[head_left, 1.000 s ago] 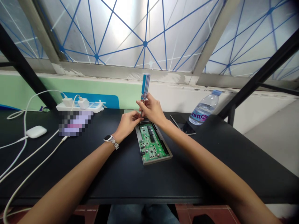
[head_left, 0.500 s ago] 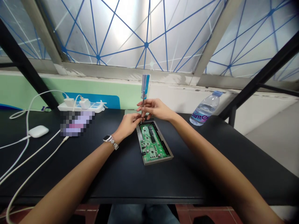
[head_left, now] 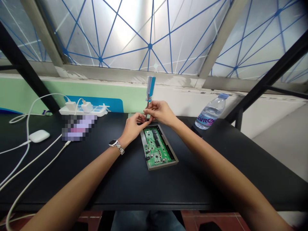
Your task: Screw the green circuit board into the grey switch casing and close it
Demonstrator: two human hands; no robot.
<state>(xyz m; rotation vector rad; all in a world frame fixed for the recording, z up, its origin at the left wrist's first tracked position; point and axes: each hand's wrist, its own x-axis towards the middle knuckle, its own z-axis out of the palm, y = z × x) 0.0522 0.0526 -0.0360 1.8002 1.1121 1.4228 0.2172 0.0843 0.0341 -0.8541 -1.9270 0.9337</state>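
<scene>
Tool: blue-and-clear-handled steel screwdriver [head_left: 150, 88] upright at 12 o'clock edge of green circuit board [head_left: 156, 147] | right hand [head_left: 160, 112] narrow, pinching shaft | left hand [head_left: 133, 128] narrow beside shaft, grip hidden | tip hidden

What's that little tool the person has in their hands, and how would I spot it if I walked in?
On the black table, find the green circuit board in its grey metal tray. Just above the tray's far edge, the left hand and right hand meet at a screwdriver, tip down. Its striped blue-and-clear handle rises above the fingers, and no other tool is in sight.
</scene>
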